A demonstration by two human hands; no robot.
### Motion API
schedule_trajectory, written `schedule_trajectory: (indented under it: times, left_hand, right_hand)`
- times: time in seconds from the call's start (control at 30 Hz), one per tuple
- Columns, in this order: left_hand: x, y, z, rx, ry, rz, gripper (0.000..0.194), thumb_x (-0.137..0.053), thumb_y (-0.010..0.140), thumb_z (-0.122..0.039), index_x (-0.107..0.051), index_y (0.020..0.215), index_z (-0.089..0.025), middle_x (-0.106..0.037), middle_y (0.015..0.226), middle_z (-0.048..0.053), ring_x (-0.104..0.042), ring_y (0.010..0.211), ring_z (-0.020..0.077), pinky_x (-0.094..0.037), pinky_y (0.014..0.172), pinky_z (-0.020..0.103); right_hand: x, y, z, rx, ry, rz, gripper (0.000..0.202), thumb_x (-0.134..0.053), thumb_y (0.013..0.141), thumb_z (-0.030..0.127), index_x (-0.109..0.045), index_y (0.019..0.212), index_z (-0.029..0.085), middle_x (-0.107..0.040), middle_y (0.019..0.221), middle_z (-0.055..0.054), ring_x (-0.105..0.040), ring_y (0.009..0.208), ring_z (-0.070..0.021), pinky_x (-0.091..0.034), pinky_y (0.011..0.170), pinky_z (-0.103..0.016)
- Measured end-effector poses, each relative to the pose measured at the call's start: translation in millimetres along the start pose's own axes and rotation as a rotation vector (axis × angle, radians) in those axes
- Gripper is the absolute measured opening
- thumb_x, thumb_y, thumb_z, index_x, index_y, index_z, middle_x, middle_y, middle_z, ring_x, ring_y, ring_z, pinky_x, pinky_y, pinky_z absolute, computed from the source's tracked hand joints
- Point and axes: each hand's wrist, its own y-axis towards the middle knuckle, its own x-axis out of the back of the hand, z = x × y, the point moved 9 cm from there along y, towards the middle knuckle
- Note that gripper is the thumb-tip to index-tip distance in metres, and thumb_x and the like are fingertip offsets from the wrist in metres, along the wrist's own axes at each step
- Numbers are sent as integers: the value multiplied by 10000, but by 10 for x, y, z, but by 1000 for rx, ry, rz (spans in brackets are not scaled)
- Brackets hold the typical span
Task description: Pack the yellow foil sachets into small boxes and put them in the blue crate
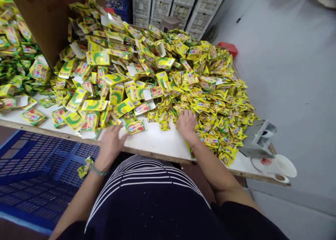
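Observation:
My left hand (111, 143) rests at the table's front edge, thumb held apart from the fingers. It is beside the white end flap of a small yellow-green carton (136, 127) lying flat. My right hand (186, 122) reaches into the near edge of a big heap of small yellow sachets (220, 103); its fingers are curled down on sachets, the fingertips partly hidden. Between the hands, one loose sachet (164, 125) lies on the white tabletop (157, 142). Behind my left hand, many similar cartons (97, 58) are piled up, several with open flaps.
A blue plastic crate (34, 173) stands below the table at left, with sachets (84, 168) by its rim. A cardboard panel (39, 19) divides the piles. At right are a grey metal holder (258, 138) and white cup (285, 166). Pale crates (160, 5) are stacked behind.

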Motion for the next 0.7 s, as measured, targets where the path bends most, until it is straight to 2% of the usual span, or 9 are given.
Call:
schedule_trajectory:
  times: [0.1, 0.2, 0.3, 0.4, 0.5, 0.6, 0.7]
  left_hand:
    - [-460, 119, -361, -147, 18, 138, 489, -685, 860, -421, -603, 1268, -164, -678, 1168, 164, -588, 1075, 326, -448, 925, 432]
    - [-658, 217, -490, -202, 95, 211, 624, -754, 809, -332, -531, 1368, -168, -628, 1287, 181, -542, 1156, 354, -414, 942, 452]
    - [-705, 288, -464, -194, 120, 243, 603, -733, 826, -318, -533, 1367, -139, -643, 1211, 194, -558, 1107, 360, -414, 912, 456]
    - [-686, 315, -388, -174, 71, 207, 669, -740, 814, -426, -525, 1367, -118, -639, 1126, 187, -566, 1061, 351, -427, 892, 439]
    - [-678, 266, -296, -161, 34, 159, 734, -781, 747, -530, -560, 1327, -139, -624, 1059, 154, -570, 1009, 325, -443, 876, 410]
    - [-698, 201, -185, -114, -7, 149, 756, -823, 684, -557, -599, 1288, -159, -617, 1014, 134, -586, 954, 308, -461, 826, 381]
    - [-734, 178, -94, -27, -114, 202, 551, -807, 718, -515, -677, 1134, -177, -645, 976, 122, -622, 883, 286, -454, 745, 337]
  right_hand:
    - [-2, -44, 13, 69, 20, -72, 254, -448, 885, 92, -702, 898, 100, -653, 979, -202, -519, 968, -318, -372, 835, -462]
    - [35, -105, 35, 71, 63, -129, 229, -451, 910, 143, -678, 931, 118, -666, 942, -164, -527, 940, -297, -379, 841, -436]
    - [25, -82, 65, 50, 64, -99, 231, -463, 928, 173, -656, 1029, 96, -675, 984, -181, -532, 970, -306, -386, 844, -426]
    - [-52, 21, 65, 37, 34, -39, 281, -502, 902, 138, -630, 1141, 66, -650, 1145, -229, -521, 1046, -328, -388, 852, -432]
    - [-120, 98, 27, 8, 44, -15, 256, -448, 899, 75, -668, 1031, 66, -665, 1075, -229, -542, 999, -312, -395, 855, -423]
    - [-43, 90, 59, 0, 150, -94, 240, -438, 898, 93, -676, 896, 118, -679, 913, -175, -565, 900, -291, -410, 837, -406]
    - [103, 26, 234, 62, 379, -157, 225, -449, 907, 132, -666, 876, 177, -692, 915, -123, -596, 904, -260, -438, 850, -369]
